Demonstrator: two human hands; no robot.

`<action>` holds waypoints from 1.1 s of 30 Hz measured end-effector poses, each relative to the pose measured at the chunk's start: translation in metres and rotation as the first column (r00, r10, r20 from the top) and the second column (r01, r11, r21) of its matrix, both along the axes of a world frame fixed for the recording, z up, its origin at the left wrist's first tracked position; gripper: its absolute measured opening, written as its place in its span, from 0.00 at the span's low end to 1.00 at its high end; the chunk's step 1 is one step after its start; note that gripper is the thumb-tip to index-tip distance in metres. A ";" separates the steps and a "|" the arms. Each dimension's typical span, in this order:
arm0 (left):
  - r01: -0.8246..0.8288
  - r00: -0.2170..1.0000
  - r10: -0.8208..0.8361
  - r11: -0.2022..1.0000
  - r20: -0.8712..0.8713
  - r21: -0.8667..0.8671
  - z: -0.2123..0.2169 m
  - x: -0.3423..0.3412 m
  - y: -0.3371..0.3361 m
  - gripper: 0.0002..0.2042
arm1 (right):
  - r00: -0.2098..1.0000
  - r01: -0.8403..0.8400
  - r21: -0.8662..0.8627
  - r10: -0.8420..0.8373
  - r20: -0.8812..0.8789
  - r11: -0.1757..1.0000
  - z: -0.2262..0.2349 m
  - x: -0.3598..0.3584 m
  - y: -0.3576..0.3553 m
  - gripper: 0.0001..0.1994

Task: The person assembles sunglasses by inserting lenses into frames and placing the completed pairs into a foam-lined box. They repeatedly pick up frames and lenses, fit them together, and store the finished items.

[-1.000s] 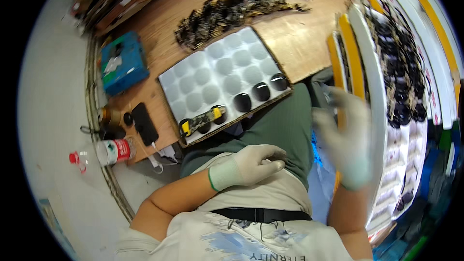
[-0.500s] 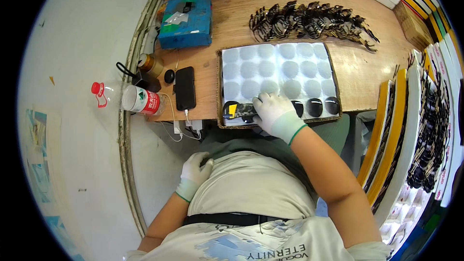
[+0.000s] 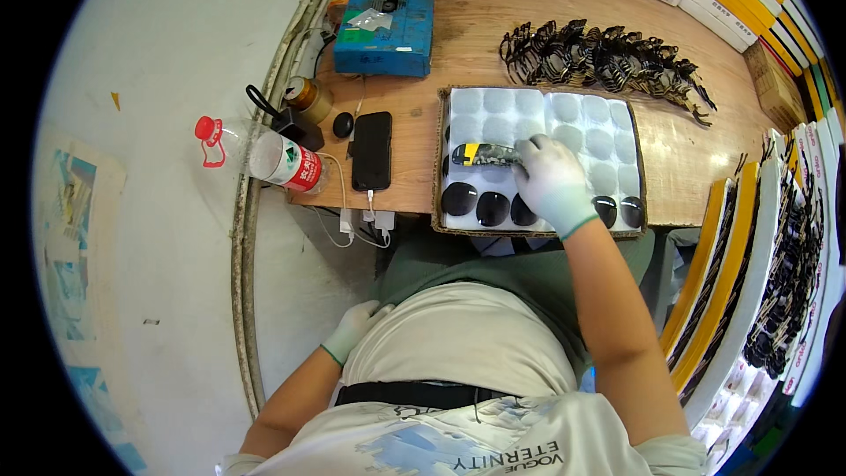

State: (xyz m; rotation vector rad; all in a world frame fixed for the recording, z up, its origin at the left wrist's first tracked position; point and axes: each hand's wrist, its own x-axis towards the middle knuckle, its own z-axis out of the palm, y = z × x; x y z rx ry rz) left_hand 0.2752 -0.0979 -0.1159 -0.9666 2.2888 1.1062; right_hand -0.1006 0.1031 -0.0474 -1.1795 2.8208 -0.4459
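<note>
My right hand (image 3: 552,183), in a white glove with a green cuff, is closed on a utility knife (image 3: 493,155) with a yellow and black end and a patterned handle. The knife lies sideways over the second row from the front of a shallow cardboard box (image 3: 438,211). Inside the box, round lenses show grey through a white sheet (image 3: 530,104). Dark sunglass lenses (image 3: 493,209) lie uncovered along the front row, partly hidden by my right hand. My left hand (image 3: 354,330), also gloved, rests against my lap with fingers loosely laid out, partly hidden by my shirt.
A heap of dark spectacle frames (image 3: 608,57) lies behind the box. A phone (image 3: 372,152) with a cable, a plastic bottle (image 3: 286,163), a can (image 3: 308,99) and a blue box (image 3: 385,35) stand on the left. Trays of frames (image 3: 705,273) are stacked at my right.
My right hand has moved away from me with the knife, from the front row to the second row. More front lenses show. The whole view has shifted slightly.
</note>
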 end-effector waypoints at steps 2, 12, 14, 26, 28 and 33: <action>-0.073 0.996 0.074 0.997 -0.040 0.029 -0.001 0.005 0.006 0.28 | 0.996 0.091 -0.148 -0.092 0.003 0.985 -0.010 0.015 0.021 0.12; 0.012 1.000 -0.013 0.994 -0.016 -0.112 0.019 -0.031 0.010 0.25 | 0.940 0.200 0.288 -0.266 0.212 0.937 -0.005 0.052 0.037 0.26; 0.075 0.997 -0.082 0.947 -0.010 -0.311 0.016 -0.027 0.010 0.25 | 0.941 0.206 0.296 -0.272 0.201 0.933 -0.002 0.052 0.036 0.26; -0.188 0.967 0.180 0.982 0.179 0.026 -0.110 0.061 -0.037 0.27 | 0.741 0.566 -0.539 -0.099 0.664 0.624 -0.001 0.004 0.147 0.09; -0.096 0.981 0.090 0.995 0.173 0.028 -0.060 0.033 -0.035 0.25 | 0.756 0.638 -0.626 -0.212 0.619 0.448 -0.022 -0.041 0.179 0.07; -0.356 0.923 0.359 0.933 -0.138 0.046 0.028 -0.002 -0.033 0.17 | 0.341 0.924 -0.341 0.030 0.939 0.172 -0.056 -0.083 0.230 0.07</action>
